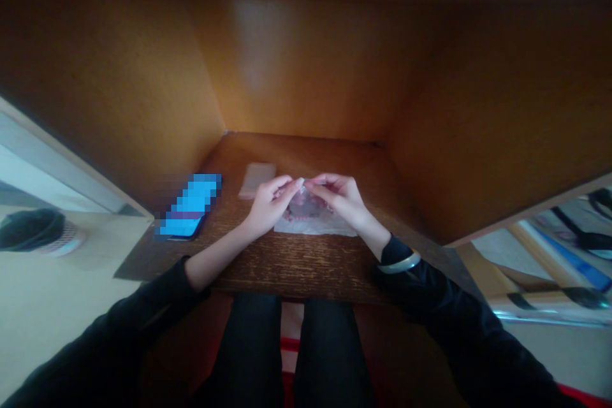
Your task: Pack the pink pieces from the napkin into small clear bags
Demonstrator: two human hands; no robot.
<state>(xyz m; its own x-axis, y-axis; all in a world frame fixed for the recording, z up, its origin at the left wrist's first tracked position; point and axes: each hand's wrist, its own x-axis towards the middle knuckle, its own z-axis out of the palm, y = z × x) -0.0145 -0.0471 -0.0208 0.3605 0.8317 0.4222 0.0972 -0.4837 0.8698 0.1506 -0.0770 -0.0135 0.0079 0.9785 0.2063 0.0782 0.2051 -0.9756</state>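
Through the head view I note a small translucent piece (305, 209), probably a plastic bag though blurred, between the hands, over a white sheet (315, 228) on the wooden desk (296, 268). Left hand (271, 203) and right hand (340, 196): fingers narrow, pinching its top edge. Pale flat packet (255, 178) beside left hand; smartphone (187, 211) farther left.

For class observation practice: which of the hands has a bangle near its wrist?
The right hand: a pale bangle circles its sleeve cuff; none shows by the left hand.
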